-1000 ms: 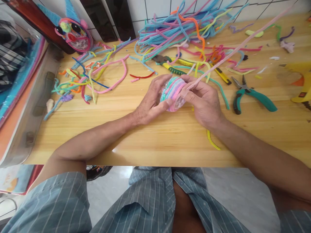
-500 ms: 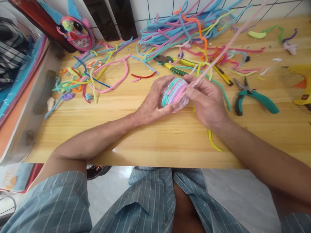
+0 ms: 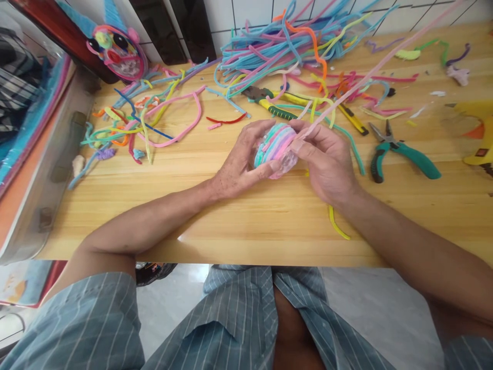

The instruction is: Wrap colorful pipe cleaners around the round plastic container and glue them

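Observation:
My left hand [image 3: 248,162] wraps round a clear, rounded piece wound with striped pipe cleaners [image 3: 278,144] in teal, pink, blue and lilac. Pinched between the thumb and fingers of my right hand [image 3: 325,156] is a long pink pipe cleaner [image 3: 362,79]. It meets the wound piece at its right side and stretches up to the top right. Part of the wound piece is hidden behind my fingers. Under and beside my right hand a yellow pipe cleaner [image 3: 336,226] lies on the wooden table [image 3: 246,226].
Loose pipe cleaners [image 3: 262,51] are heaped at the back, with scraps [image 3: 142,115] to the left. Yellow-green pliers [image 3: 271,105], teal pliers [image 3: 404,151], a yellow-black cutter [image 3: 354,121] and a yellow glue gun [image 3: 477,133] lie around. A pipe-cleaner figure [image 3: 119,51] stands back left beside a plastic box [image 3: 57,185].
The free end of the pink pipe cleaner has swung to the right and lower. Both hands keep their grip on the wound piece with little movement.

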A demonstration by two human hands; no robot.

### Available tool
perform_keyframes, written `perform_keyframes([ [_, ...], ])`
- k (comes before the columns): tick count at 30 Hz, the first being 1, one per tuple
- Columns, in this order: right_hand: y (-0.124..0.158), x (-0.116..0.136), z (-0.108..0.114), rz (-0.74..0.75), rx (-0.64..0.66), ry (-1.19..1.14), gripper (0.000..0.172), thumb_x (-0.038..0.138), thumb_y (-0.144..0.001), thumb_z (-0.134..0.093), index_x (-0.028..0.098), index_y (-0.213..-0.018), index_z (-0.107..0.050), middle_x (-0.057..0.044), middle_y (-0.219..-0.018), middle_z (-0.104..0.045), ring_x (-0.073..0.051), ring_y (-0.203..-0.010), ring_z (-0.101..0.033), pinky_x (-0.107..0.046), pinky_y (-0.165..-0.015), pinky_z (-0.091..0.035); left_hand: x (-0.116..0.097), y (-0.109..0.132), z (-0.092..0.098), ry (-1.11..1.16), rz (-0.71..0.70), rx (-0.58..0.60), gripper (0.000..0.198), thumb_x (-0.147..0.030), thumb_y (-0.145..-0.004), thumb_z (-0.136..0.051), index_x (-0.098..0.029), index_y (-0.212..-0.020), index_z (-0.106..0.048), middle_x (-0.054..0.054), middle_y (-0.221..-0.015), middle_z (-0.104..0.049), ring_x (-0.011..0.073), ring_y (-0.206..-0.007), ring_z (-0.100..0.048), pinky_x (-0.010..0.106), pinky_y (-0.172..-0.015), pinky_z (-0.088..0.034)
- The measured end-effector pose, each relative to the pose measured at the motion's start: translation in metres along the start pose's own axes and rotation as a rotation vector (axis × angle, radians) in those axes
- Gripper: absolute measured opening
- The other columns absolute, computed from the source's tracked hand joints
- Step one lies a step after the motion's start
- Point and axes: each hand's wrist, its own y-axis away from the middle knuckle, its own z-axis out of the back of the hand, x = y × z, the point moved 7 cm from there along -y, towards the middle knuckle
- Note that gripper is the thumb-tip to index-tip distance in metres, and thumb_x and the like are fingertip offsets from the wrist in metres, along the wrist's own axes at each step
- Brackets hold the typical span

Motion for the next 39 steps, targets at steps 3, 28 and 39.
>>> perform_keyframes([
  [3, 0.0004, 0.0001, -0.0001, -0.002, -0.002, 0.007, 0.034, 0.058, -0.082, -0.096, 0.032, -0.093, -0.079, -0.001, -0.137, -0.078, -0.028, -0.131, -0.072, -0.048, -0.113, -0.063, -0.0001, -0.0001, -0.0007, 0.005, -0.003, 0.001, 0.09, -0.079, -0.101, -0.065, -0.036, -0.173, -0.03, 0.016, -0.171, -0.051, 0.0409, -0.161, -0.053, 0.065, -0.133, -0.046],
  [28, -0.0005, -0.004, 0.0025, -0.005, -0.032, -0.017, 0.028, 0.051, -0.083, -0.096, 0.032, -0.091, -0.077, 0.0, -0.131, -0.08, -0.028, -0.129, -0.072, -0.049, -0.116, -0.061, -0.006, -0.0008, 0.0011, -0.004, -0.012, -0.01, 0.086, -0.078, -0.102, -0.065, -0.035, -0.169, -0.034, 0.016, -0.168, -0.055, 0.039, -0.159, -0.054, 0.064, -0.133, -0.047],
  [39, 0.0024, -0.0037, -0.0023, -0.009, -0.014, -0.007, 0.03, 0.05, -0.082, -0.098, 0.031, -0.092, -0.077, -0.001, -0.132, -0.078, -0.023, -0.111, -0.074, -0.042, -0.098, -0.065, -0.0069, -0.0013, -0.0004, 0.226, 0.155, -0.072, 0.071, -0.068, -0.1, -0.076, -0.031, -0.153, -0.046, 0.014, -0.16, -0.059, 0.034, -0.147, -0.066, 0.053, -0.12, -0.061],
])
